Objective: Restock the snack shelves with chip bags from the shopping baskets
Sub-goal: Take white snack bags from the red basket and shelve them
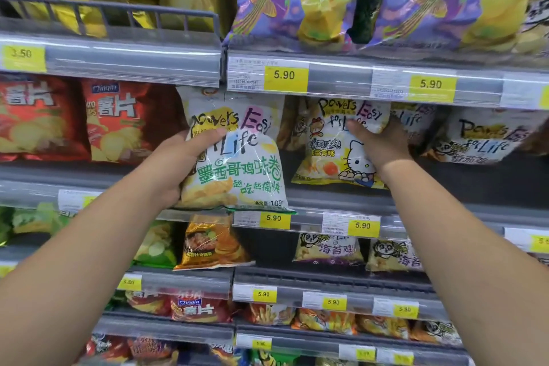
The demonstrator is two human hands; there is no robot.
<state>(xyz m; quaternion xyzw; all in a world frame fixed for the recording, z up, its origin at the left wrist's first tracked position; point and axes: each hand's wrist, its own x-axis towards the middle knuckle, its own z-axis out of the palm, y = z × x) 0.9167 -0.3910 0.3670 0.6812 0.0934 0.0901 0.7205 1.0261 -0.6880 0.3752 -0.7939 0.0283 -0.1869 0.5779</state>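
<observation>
Head view shows the left hand (172, 163) with its grip closed round a green-lettered chip bag (234, 163) just left of the cat-print bag (332, 157), which the right hand (383, 142) grasps by its edge, probably steadying it to open a slot on the shelf (475, 184).

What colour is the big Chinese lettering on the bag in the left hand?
Green, on a white bag, clearest in the head view.

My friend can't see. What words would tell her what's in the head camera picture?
A person's left hand grips a white chip bag with green writing in front of a snack shelf, while the right hand holds a cartoon-cat chip bag standing on it. Price tags read 5.90.
</observation>
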